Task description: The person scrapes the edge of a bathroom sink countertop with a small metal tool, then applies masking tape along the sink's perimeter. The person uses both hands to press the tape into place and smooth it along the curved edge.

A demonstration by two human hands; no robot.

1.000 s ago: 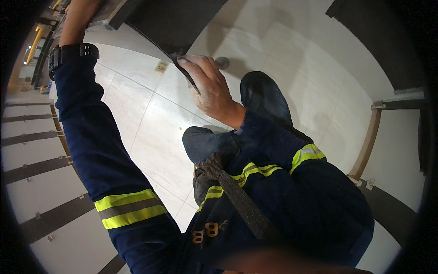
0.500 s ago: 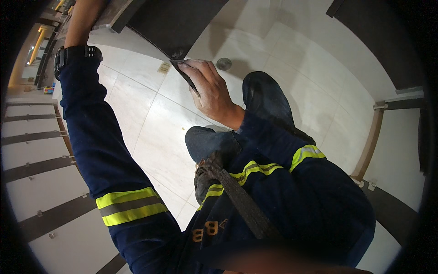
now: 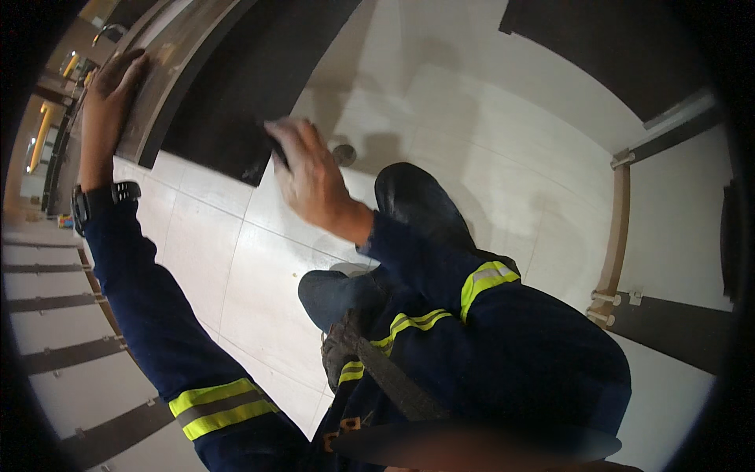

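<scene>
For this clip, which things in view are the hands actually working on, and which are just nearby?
In hand:
- left hand flat on the dark counter edge
- right hand, blurred, at the corner of the dark panel, gripping something small and dark

Just nearby:
- round floor fitting
- black boot
- wooden post

Bright floor, dark round edges

The white floor [image 3: 487,134] shines at twelve o'clock. The right hand [image 3: 311,177] looks smeared and blurry. Lines bend near the rim, and small yellow lights glow at ten o'clock.
</scene>
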